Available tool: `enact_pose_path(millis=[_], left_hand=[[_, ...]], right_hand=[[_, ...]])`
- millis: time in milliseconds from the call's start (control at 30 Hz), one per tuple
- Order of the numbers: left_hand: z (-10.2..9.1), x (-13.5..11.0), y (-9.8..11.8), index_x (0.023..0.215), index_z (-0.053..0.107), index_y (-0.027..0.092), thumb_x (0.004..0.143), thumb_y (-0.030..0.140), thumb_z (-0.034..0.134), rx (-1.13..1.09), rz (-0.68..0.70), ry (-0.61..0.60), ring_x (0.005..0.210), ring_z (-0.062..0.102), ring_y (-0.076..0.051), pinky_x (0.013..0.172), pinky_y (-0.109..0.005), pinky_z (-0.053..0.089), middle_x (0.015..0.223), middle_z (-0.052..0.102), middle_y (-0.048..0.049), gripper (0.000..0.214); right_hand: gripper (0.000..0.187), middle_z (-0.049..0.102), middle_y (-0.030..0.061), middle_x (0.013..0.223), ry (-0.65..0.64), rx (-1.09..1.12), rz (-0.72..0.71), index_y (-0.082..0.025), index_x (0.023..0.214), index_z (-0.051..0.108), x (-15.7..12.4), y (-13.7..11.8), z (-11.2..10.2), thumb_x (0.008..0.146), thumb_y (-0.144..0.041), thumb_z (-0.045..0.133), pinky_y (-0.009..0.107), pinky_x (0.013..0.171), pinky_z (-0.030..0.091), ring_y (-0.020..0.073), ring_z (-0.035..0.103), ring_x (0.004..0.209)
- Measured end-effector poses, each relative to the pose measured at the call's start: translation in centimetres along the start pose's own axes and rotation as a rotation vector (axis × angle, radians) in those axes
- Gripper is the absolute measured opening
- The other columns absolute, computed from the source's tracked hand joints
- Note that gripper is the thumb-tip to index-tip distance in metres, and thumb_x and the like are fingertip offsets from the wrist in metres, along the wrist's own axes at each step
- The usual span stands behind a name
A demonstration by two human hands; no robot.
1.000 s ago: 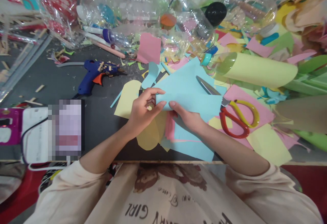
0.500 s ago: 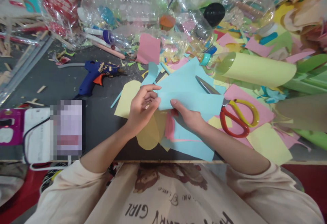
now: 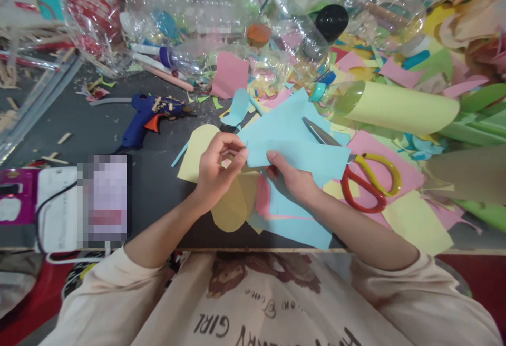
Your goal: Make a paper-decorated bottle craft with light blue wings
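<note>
A piece of light blue paper (image 3: 312, 162) is held between my hands above the table's front. My left hand (image 3: 216, 169) is closed at its left end, thumb and fingertips pinched together on the paper's edge, with the other fingers curled. From below, my right hand (image 3: 294, 178) grips the same paper, thumb on top and fingers mostly hidden underneath. Under and behind it lies a larger blue sheet (image 3: 282, 119). Scissors (image 3: 371, 183) with red and yellow handles rest to the right, their blades on the blue sheet. Yellow paper cutouts (image 3: 229, 211) lie below my left hand.
A blue glue gun (image 3: 138, 119) lies at the left, beyond a phone (image 3: 106, 198) on a cable. Clear plastic bottles (image 3: 205, 9) crowd the back. A bottle wrapped in yellow paper (image 3: 403, 106) and many paper scraps (image 3: 419, 219) cover the right side.
The held blue paper has shifted slightly right and turned a little. My left fingertips have curled in closer on its end. The small blue scrap behind stands out more.
</note>
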State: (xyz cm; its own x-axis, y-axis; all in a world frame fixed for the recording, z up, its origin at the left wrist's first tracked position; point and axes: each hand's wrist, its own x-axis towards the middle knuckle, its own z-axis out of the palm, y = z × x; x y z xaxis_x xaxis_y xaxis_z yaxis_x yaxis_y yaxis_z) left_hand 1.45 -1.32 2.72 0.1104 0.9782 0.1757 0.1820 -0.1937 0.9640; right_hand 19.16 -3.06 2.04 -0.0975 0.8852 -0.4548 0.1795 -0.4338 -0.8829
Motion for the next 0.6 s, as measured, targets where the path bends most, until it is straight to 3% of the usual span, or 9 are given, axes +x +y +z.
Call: enact_pose_path(millis=[167, 400, 600], left_hand=[[-0.24, 0.14, 0.16, 0.083, 0.066, 0.019, 0.089, 0.032, 0.062, 0.073, 0.060, -0.084, 0.076, 0.064, -0.012, 0.065, -0.023, 0.054, 0.085, 0.068, -0.0035, 0.015], [-0.15, 0.09, 0.16, 0.085, 0.074, 0.020, 0.085, 0.023, 0.065, 0.058, 0.018, -0.049, 0.077, 0.066, -0.012, 0.064, -0.022, 0.055, 0.088, 0.072, -0.0038, 0.009], [-0.14, 0.03, 0.07, 0.090, 0.076, 0.020, 0.086, 0.024, 0.064, 0.040, -0.025, -0.045, 0.083, 0.067, -0.014, 0.064, -0.022, 0.055, 0.095, 0.073, -0.0057, 0.013]], right_hand=[[0.052, 0.054, -0.0018, 0.056, 0.001, -0.002, 0.019, -0.025, 0.054, 0.055, 0.24, 0.31, -0.25, 0.088, -0.063, 0.047, 0.033, 0.069, 0.045, 0.0153, 0.052, 0.058], [0.050, 0.054, -0.0019, 0.056, 0.024, -0.018, 0.011, -0.024, 0.053, 0.054, 0.03, -0.13, -0.32, 0.088, -0.060, 0.050, 0.033, 0.070, 0.045, 0.0155, 0.053, 0.059], [0.051, 0.054, -0.0019, 0.056, 0.029, -0.005, 0.006, -0.024, 0.054, 0.056, 0.06, -0.05, -0.23, 0.087, -0.063, 0.050, 0.033, 0.068, 0.046, 0.0150, 0.053, 0.058]])
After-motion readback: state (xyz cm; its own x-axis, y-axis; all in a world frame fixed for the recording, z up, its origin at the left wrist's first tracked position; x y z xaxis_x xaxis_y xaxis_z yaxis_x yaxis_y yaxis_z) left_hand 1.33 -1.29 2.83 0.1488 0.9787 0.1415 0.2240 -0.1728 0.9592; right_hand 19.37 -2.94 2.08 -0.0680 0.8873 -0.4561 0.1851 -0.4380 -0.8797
